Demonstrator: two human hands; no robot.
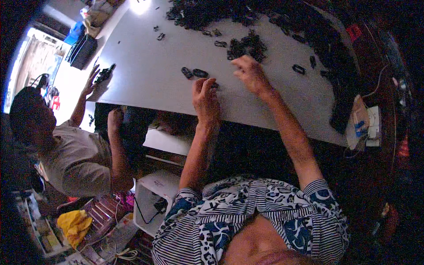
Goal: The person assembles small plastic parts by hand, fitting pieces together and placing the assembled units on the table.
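A co-worker's hand (91,78) rests on the white table (145,66) at nine o'clock, bare surface between; left hand (206,98) curls over small black parts (194,73) near the table's edge, grasp unclear; right hand (250,73), fingers bent, touches a black parts cluster (247,46) at twelve o'clock.

I see a white table (145,75) carrying a large heap of small black parts (229,13) and scattered black loops (194,73).
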